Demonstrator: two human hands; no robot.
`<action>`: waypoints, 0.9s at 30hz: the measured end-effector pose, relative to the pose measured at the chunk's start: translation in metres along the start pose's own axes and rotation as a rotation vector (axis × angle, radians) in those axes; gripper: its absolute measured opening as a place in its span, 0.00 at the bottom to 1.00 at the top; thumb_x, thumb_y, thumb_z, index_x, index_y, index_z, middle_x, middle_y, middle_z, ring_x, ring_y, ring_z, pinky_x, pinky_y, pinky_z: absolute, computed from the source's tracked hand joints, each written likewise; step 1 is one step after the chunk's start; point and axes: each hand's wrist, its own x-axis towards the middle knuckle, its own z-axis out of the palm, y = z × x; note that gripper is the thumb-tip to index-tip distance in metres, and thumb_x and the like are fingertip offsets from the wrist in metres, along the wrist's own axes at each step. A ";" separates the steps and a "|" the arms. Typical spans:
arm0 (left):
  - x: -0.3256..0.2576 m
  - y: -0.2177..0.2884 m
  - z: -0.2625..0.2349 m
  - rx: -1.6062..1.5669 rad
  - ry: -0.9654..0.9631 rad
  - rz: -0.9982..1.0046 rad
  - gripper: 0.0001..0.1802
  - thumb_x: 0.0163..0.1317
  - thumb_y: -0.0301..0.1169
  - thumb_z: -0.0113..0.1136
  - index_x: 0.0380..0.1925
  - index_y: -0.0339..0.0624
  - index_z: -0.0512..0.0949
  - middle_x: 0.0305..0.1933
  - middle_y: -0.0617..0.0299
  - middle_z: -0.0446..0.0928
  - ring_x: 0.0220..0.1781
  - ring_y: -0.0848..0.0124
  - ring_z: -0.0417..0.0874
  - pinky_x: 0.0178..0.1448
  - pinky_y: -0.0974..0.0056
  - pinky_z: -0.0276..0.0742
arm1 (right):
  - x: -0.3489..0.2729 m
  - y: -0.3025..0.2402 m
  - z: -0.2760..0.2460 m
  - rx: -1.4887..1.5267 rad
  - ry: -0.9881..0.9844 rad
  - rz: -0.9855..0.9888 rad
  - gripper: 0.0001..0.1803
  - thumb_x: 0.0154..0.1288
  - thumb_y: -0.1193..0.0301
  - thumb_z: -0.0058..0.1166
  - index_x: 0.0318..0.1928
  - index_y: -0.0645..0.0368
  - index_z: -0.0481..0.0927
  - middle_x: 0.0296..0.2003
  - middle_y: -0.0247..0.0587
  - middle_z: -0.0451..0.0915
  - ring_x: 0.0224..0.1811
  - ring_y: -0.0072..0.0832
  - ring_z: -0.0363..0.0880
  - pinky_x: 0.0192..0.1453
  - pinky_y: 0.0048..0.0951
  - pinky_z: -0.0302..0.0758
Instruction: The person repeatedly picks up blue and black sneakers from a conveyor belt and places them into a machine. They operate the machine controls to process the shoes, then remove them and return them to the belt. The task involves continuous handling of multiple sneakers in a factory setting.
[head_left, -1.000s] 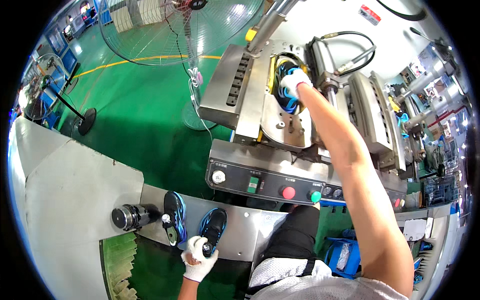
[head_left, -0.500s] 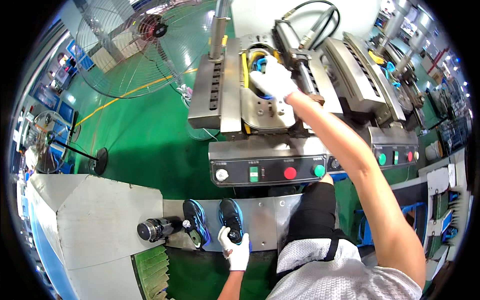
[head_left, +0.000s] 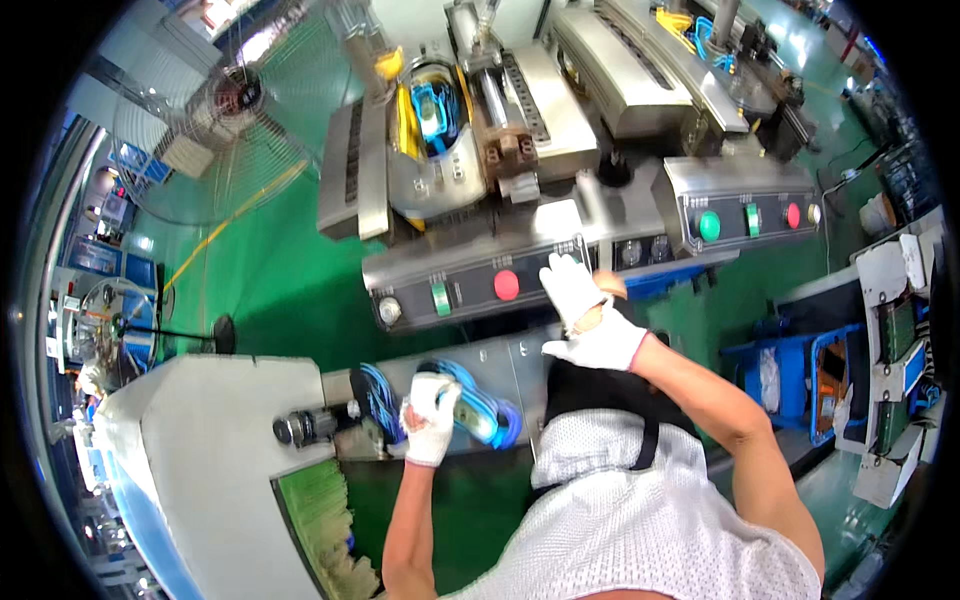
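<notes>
My left hand (head_left: 428, 420), in a white glove, is closed at one end of a black and blue sports shoe (head_left: 480, 405). The shoe lies tilted on a grey metal ledge, its blue side turned up. A second such shoe (head_left: 376, 400) rests to the left of that hand. My right hand (head_left: 590, 318), also gloved, is at the front panel (head_left: 470, 285) of a metal press, fingers stretched out; it hides the panel's right end, and contact with it cannot be made out. Inside the press (head_left: 430, 185) sits a bright blue shoe-shaped piece (head_left: 433, 115).
A dark cylindrical tool (head_left: 305, 428) lies left of the shoes, beside a pale tabletop (head_left: 210, 450). A second press panel (head_left: 745, 220) stands to the right. Blue crates (head_left: 790, 370) are farther right. A large wire fan (head_left: 225, 110) stands at the far left.
My right hand has come out of the press down to its panel. The shoe by my left hand has turned and tilted, and that hand has moved left. The whole view has shifted.
</notes>
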 end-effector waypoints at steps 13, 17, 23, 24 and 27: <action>0.112 0.296 0.129 -0.544 -0.477 0.296 0.04 0.69 0.23 0.64 0.40 0.37 0.85 0.40 0.58 0.85 0.42 0.70 0.85 0.50 0.64 0.80 | -0.225 -0.050 -0.046 0.452 0.603 0.353 0.62 0.56 0.55 0.78 0.80 0.69 0.54 0.77 0.63 0.63 0.80 0.52 0.64 0.84 0.44 0.62; 0.102 0.411 0.175 -0.701 -0.936 0.458 0.25 0.62 0.24 0.71 0.60 0.37 0.80 0.51 0.56 0.82 0.48 0.67 0.87 0.52 0.64 0.83 | -0.285 -0.069 -0.075 0.799 1.120 0.619 0.57 0.59 0.66 0.75 0.82 0.66 0.54 0.75 0.51 0.70 0.77 0.39 0.70 0.81 0.40 0.65; 0.071 0.455 0.221 -0.906 -1.060 0.775 0.43 0.59 0.11 0.61 0.77 0.36 0.63 0.76 0.46 0.64 0.62 0.59 0.83 0.59 0.59 0.86 | -0.405 0.049 -0.120 0.328 1.766 0.852 0.34 0.65 0.69 0.72 0.69 0.66 0.75 0.62 0.44 0.81 0.63 0.31 0.80 0.70 0.40 0.75; 0.070 0.449 0.230 -0.865 -1.022 0.804 0.41 0.60 0.12 0.62 0.76 0.36 0.64 0.75 0.45 0.65 0.62 0.59 0.84 0.59 0.60 0.86 | -0.411 0.084 -0.156 0.187 1.854 0.782 0.26 0.66 0.69 0.71 0.61 0.66 0.80 0.54 0.41 0.84 0.56 0.29 0.82 0.64 0.37 0.78; 0.058 0.415 0.260 -0.691 -1.019 0.828 0.35 0.62 0.15 0.66 0.70 0.34 0.71 0.71 0.44 0.71 0.55 0.59 0.88 0.57 0.62 0.87 | -0.457 0.177 -0.257 0.096 1.911 0.854 0.26 0.69 0.64 0.69 0.62 0.66 0.81 0.55 0.44 0.85 0.55 0.31 0.83 0.62 0.36 0.79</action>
